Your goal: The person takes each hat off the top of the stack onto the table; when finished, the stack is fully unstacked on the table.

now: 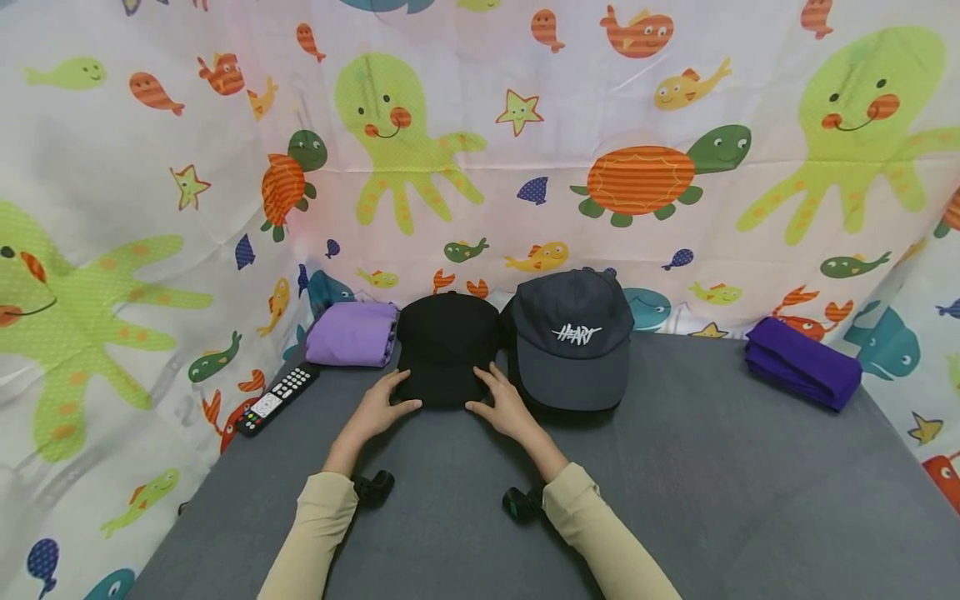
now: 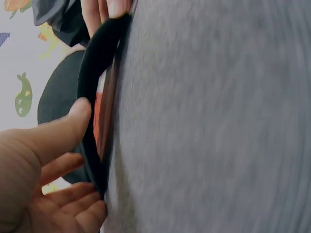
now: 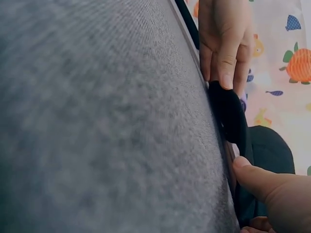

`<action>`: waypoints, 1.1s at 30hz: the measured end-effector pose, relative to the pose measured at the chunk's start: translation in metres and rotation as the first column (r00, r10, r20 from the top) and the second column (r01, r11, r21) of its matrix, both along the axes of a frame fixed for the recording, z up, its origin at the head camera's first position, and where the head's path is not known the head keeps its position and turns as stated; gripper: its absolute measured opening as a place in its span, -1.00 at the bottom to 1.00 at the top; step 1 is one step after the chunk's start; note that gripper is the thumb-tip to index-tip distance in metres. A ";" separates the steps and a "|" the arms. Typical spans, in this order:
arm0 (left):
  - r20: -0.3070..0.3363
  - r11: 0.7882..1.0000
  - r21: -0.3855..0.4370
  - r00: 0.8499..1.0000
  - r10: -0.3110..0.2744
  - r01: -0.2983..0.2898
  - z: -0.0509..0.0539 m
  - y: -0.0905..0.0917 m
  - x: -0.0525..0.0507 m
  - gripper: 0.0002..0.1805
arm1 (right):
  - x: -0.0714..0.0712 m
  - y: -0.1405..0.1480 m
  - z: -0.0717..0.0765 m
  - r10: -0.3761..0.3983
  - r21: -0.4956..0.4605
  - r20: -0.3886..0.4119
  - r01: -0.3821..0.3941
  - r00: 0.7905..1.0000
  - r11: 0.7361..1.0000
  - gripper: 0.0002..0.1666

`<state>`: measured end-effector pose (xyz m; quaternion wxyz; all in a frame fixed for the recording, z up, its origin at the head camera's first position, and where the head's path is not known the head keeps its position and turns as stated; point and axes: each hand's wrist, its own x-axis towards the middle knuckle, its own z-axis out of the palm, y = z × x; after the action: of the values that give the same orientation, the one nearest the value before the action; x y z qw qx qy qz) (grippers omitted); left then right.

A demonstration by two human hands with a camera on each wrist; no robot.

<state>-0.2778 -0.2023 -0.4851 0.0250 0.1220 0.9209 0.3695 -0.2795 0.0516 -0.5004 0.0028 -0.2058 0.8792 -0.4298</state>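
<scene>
A plain black cap [image 1: 448,329] sits at the back of the grey table, its brim facing me. My left hand [image 1: 377,408] holds the left side of the brim, thumb at the front edge and fingers at the side. On the opposite side, my right hand [image 1: 505,406] holds the brim in the same manner. In the left wrist view the curved brim [image 2: 90,73] shows edge-on, close to the table, with the left thumb on it. The right wrist view shows the right thumb on the brim's edge [image 3: 247,141]. Some fingers are partly hidden by the brim.
Right of the black cap stands a dark navy cap [image 1: 573,342] with white lettering. To the left are a folded lilac cloth [image 1: 351,335] and a black remote control [image 1: 277,398]. A folded dark purple cloth [image 1: 802,364] lies far right. A patterned curtain [image 1: 465,125] hangs behind the table [image 1: 712,483].
</scene>
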 end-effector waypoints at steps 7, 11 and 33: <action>-0.041 0.994 0.025 0.994 0.105 -0.104 -0.001 0.012 0.001 -0.32 | -0.008 -0.004 -0.004 -0.041 0.004 -0.038 0.041 0.998 0.999 -0.26; -0.071 0.987 0.047 0.985 0.155 -0.152 -0.005 0.016 0.001 -0.34 | -0.010 -0.006 -0.006 -0.065 0.037 -0.044 0.066 0.997 0.997 -0.26; -0.040 0.981 0.075 0.982 0.183 -0.180 -0.001 0.024 0.004 -0.36 | -0.005 0.001 0.002 0.027 -0.012 0.041 -0.026 0.999 1.000 -0.25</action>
<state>-0.2743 -0.1779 -0.4866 -0.0345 0.0468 0.9147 0.3999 -0.2846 0.0529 -0.4982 0.0256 -0.2084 0.8736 -0.4390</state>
